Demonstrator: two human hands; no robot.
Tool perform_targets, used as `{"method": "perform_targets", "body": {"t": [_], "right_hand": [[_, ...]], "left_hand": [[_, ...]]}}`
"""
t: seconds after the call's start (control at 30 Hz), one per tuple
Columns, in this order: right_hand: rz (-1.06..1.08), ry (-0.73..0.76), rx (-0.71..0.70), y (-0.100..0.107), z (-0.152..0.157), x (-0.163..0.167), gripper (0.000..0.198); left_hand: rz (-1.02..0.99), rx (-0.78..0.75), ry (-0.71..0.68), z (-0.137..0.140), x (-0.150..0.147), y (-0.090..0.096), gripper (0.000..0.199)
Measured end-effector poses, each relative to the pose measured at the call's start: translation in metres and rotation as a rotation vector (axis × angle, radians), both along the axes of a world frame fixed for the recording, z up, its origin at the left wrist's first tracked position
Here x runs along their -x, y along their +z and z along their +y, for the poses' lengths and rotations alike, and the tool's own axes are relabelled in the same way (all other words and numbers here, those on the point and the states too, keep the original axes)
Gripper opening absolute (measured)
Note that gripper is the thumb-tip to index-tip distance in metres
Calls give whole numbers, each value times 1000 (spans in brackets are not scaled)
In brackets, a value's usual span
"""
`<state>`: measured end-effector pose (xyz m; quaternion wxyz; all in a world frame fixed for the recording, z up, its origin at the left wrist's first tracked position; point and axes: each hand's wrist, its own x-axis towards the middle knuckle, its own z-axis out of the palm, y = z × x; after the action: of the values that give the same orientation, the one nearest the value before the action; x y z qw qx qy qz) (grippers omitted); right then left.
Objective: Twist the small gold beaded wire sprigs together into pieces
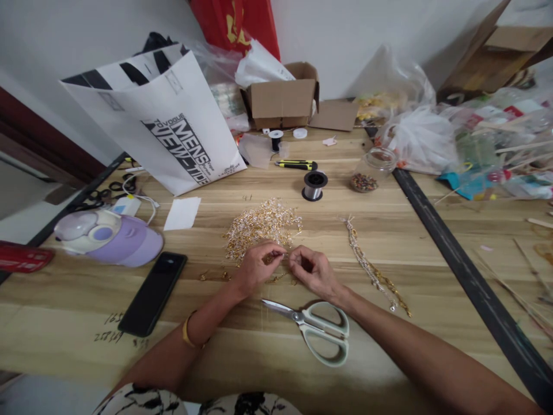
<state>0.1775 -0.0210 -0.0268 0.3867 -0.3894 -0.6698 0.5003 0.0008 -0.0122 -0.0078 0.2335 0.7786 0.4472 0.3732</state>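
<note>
Pinching narrowly: left hand (258, 265), right hand (316, 272), near gold pile (262, 222) (contents of grip unclear).

white bag (159, 124): "VOGUE MENS NEW-TIDE" | tabletop (259, 363): handwritten digits (109, 337), partly unclear

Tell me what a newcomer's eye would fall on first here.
Probably the big, boldly lettered white bag standing at the back left. Next, the glittering gold-and-silver heap near the centre, with the left hand and right hand close by its near edge. Then the scissors, just below them in view.
</note>
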Motion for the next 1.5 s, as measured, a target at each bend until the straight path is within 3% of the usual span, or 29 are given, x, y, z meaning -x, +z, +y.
{"method": "perform_targets", "body": {"t": [1.5], "right_hand": [[-28, -10, -3, -2, 1, 0, 6]], "left_hand": [[1, -3, -32, 0, -1, -2, 12]]}}
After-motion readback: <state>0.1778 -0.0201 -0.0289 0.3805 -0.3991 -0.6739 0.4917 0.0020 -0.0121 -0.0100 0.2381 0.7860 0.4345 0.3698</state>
